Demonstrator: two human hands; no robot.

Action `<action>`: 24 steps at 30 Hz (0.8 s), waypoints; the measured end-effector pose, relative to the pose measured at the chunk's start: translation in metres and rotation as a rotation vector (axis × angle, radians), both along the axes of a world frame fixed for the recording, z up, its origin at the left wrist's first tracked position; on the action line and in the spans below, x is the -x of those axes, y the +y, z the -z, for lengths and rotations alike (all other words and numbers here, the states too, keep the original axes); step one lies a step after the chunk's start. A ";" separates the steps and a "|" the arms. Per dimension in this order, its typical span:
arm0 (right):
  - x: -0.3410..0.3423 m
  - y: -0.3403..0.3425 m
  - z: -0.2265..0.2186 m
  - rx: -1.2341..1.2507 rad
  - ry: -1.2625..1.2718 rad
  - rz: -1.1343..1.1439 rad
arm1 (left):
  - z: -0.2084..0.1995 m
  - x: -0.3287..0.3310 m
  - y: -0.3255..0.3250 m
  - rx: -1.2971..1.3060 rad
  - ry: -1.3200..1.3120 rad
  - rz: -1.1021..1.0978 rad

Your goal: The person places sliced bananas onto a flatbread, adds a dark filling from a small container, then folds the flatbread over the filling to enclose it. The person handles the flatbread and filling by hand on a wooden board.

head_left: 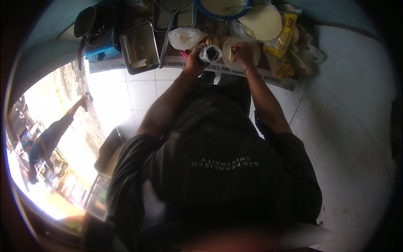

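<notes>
While the left hand [194,61] curls around a plastic-wrapped container [210,53], the right hand [242,54] pinches a pale strip [231,54]; the round sheet [255,55] beneath looks flimsy, best held by its rim.

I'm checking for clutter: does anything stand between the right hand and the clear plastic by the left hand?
Nothing visible blocks it: only a pale strip and part of a round pale sheet lie between the right hand and the clear plastic.
</notes>
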State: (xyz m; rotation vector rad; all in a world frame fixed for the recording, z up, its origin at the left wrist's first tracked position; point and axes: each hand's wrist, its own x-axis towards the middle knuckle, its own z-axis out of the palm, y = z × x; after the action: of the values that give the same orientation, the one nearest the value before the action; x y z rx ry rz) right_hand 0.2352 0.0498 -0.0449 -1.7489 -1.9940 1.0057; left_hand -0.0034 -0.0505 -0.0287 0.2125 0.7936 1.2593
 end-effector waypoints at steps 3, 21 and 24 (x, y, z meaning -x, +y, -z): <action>0.000 0.002 0.001 -0.009 0.024 0.005 | -0.002 0.008 0.002 0.089 -0.451 -0.020; -0.012 -0.030 0.017 -0.053 -0.128 -0.157 | -0.014 -0.006 0.010 0.231 -0.207 -0.025; -0.012 -0.034 0.017 -0.050 -0.148 -0.175 | -0.011 -0.006 0.010 0.250 -0.245 -0.021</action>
State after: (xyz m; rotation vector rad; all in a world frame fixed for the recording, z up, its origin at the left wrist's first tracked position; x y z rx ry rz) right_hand 0.2476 0.0159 -0.0621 -1.6903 -2.2775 0.8913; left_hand 0.0030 -0.0405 -0.0176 -0.1502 0.7338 1.1671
